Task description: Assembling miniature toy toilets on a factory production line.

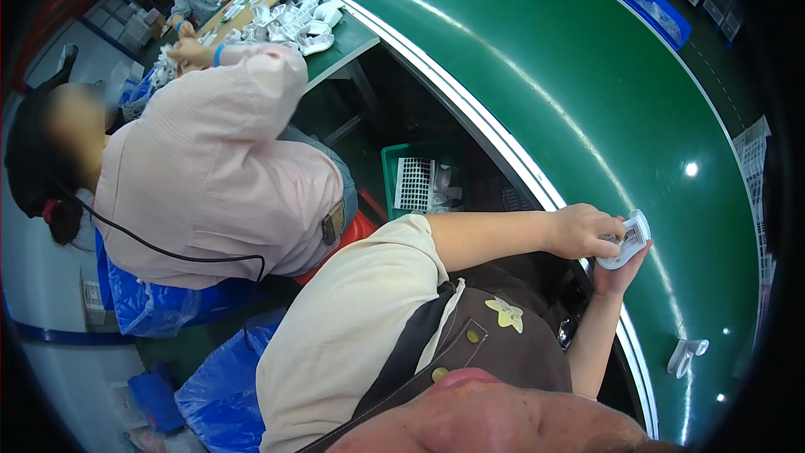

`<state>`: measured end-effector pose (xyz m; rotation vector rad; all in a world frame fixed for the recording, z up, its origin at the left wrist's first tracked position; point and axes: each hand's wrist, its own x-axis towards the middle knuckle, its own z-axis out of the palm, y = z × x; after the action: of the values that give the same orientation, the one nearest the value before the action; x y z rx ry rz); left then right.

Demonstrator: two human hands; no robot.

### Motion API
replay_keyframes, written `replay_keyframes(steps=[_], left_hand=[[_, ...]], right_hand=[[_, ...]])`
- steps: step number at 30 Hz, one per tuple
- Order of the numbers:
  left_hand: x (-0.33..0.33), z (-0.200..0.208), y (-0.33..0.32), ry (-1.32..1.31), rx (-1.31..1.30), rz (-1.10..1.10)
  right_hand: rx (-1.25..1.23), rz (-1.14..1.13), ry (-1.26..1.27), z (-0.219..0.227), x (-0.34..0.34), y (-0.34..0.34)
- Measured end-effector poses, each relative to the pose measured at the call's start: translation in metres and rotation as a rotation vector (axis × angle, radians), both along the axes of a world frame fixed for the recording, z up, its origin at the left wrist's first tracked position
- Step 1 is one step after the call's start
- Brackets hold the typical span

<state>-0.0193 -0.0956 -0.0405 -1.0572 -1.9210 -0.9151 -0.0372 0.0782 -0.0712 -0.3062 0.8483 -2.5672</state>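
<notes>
Both my hands hold one small white plastic part (631,239) with a printed label on its face, over the near edge of the green conveyor belt (587,84). My left hand (581,232) grips it from the left, fingers curled over its top. My right hand (617,275) supports it from underneath, thumb up against its right side. My cream sleeve and brown apron fill the lower middle of the view.
Another white plastic part (687,357) lies on the belt near its metal edge rail. A green crate (391,176) with a white grid piece stands below the belt. A co-worker in pink (210,160) sits to my left at a table (340,46) with several white parts. Blue bins (646,0) line the far side.
</notes>
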Motion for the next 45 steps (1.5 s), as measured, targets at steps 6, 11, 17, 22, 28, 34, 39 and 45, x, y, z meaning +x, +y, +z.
replay_keyframes(steps=[6, 11, 17, 22, 28, 34, 39, 45], left_hand=[[0.003, 0.006, 0.012, -0.031, 0.045, -0.035], [-0.001, 0.007, 0.014, -0.061, 0.114, -0.04], [0.004, 0.014, 0.025, -0.23, 0.1, -0.035], [0.016, 0.016, 0.027, -0.382, 0.216, -0.03], [0.013, 0.01, 0.03, -0.782, 0.373, 0.033], [0.006, 0.017, 0.03, -1.001, 0.301, 0.023], [0.005, 0.01, 0.014, -0.949, 0.512, -0.265], [0.013, 0.021, 0.007, -0.877, 0.456, -0.278]], right_hand=[[0.066, -0.116, -0.082, -0.003, 0.005, 0.012], [0.056, -0.082, -0.104, -0.003, 0.001, 0.01], [0.03, -0.126, -0.194, 0.006, 0.001, 0.007], [0.05, -0.065, -0.189, 0.01, 0.011, 0.003], [0.088, -0.085, -0.126, 0.016, 0.011, -0.002], [0.09, -0.127, -0.205, 0.017, 0.01, -0.001], [0.107, -0.187, -0.239, 0.024, 0.012, -0.006], [0.064, -0.14, -0.234, 0.019, 0.012, -0.005]])
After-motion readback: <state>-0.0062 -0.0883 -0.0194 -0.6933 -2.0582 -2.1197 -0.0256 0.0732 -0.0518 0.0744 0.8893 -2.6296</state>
